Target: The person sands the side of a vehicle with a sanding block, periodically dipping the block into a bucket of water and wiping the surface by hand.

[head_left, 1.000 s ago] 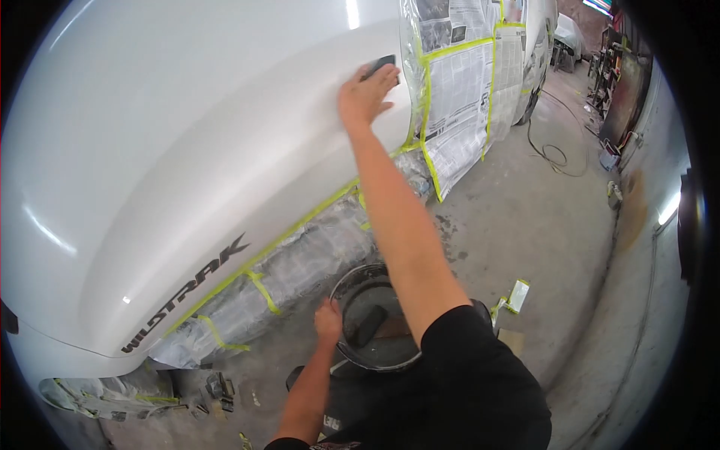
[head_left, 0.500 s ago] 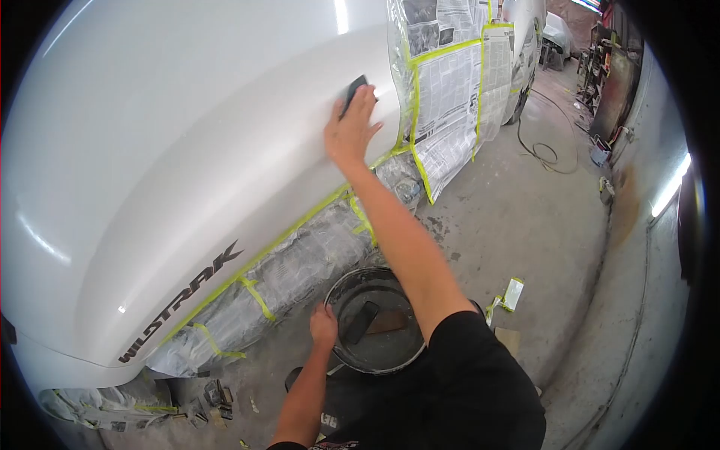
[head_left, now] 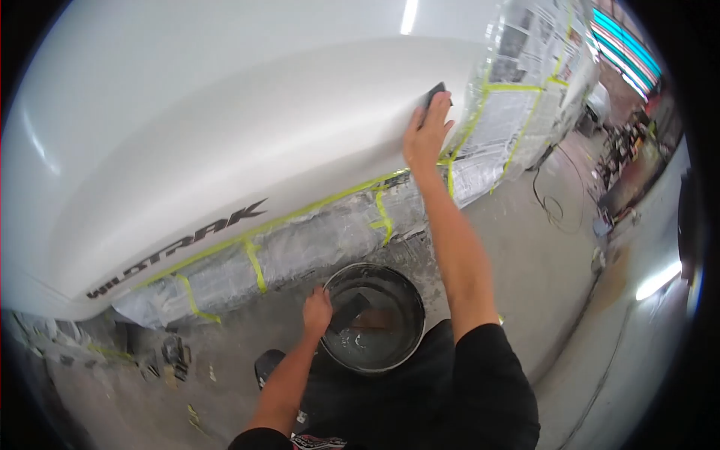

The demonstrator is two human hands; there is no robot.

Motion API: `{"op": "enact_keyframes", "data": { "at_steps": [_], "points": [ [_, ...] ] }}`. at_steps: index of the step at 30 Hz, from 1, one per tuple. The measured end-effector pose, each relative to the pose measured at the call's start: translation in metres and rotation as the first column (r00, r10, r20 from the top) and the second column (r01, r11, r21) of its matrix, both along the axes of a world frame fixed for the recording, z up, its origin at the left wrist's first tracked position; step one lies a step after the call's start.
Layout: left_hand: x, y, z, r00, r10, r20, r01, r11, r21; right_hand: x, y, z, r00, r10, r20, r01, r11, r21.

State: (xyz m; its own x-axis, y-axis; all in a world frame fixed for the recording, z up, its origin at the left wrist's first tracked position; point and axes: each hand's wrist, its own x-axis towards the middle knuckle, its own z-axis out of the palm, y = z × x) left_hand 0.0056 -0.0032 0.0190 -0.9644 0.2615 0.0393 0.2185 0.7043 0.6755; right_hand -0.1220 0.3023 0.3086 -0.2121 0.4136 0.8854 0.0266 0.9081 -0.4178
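Note:
My right hand presses a dark sanding pad against the white door panel, close to its masked edge. Its fingers lie over the pad, which pokes out past the fingertips. Down below, my left hand is closed on the left rim of a round black bucket. Inside the bucket are some murky water, a dark block and a brown block. Dark WILDSTRAK lettering runs along the lower door.
Plastic sheeting and yellow-green tape cover the sill. Newspaper masking hangs beyond the door. Small dark blocks lie on the floor at lower left. A hose coils farther off, and a wall runs along the right.
The view has turned, so the door, bucket and lettering sit differently in frame. My right hand stays on the panel near the masked edge with the pad; my left stays on the bucket rim.

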Motion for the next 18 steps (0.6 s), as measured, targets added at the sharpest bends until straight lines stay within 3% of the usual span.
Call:
{"op": "enact_keyframes", "data": {
  "at_steps": [3,5,6,7,10,12,13,14,15,16,18],
  "points": [
    [0.0,-0.002,-0.006,1.0,-0.004,-0.005,0.004,1.0,-0.031,0.008,-0.122,-0.02,0.96,0.266,0.087,-0.28,0.911,0.304],
    [-0.002,-0.003,-0.014,0.998,-0.007,-0.061,0.006,1.0,-0.003,0.003,-0.211,-0.029,0.889,0.3,0.347,-0.441,0.768,0.464],
    [-0.002,-0.004,-0.016,0.999,-0.011,-0.047,0.01,1.0,-0.014,0.007,-0.249,-0.02,0.768,0.501,0.398,-0.639,0.638,0.43],
    [-0.002,-0.004,-0.018,0.999,-0.014,-0.03,0.013,1.0,-0.022,0.009,-0.28,-0.012,0.773,0.54,0.333,-0.633,0.617,0.468],
    [-0.001,-0.003,-0.013,1.0,-0.009,-0.021,0.009,1.0,-0.014,0.011,-0.225,0.015,0.785,0.388,0.482,-0.616,0.408,0.674],
    [0.0,-0.005,-0.011,1.0,0.005,0.005,-0.005,1.0,-0.003,0.016,-0.128,0.019,0.784,0.274,0.557,-0.618,0.419,0.664],
    [0.0,-0.004,-0.011,0.999,0.014,0.032,-0.014,1.0,-0.001,0.027,-0.076,0.03,0.767,-0.063,0.638,-0.547,0.456,0.702],
    [0.0,-0.003,-0.011,0.998,0.024,0.054,-0.024,1.0,0.004,0.039,-0.032,0.034,0.752,0.002,0.659,-0.547,0.559,0.623],
    [-0.002,-0.001,-0.012,0.998,0.03,0.063,-0.031,0.999,0.011,0.047,0.004,0.031,0.781,-0.017,0.624,-0.499,0.585,0.64],
    [-0.001,-0.003,-0.014,0.997,0.029,0.071,-0.03,1.0,0.008,0.051,0.016,0.032,0.782,-0.085,0.618,-0.473,0.564,0.676],
    [-0.006,-0.002,-0.013,0.996,0.03,0.079,-0.031,0.999,0.022,0.036,-0.023,0.042,0.742,0.085,0.665,-0.606,0.507,0.612]
  ]
}}
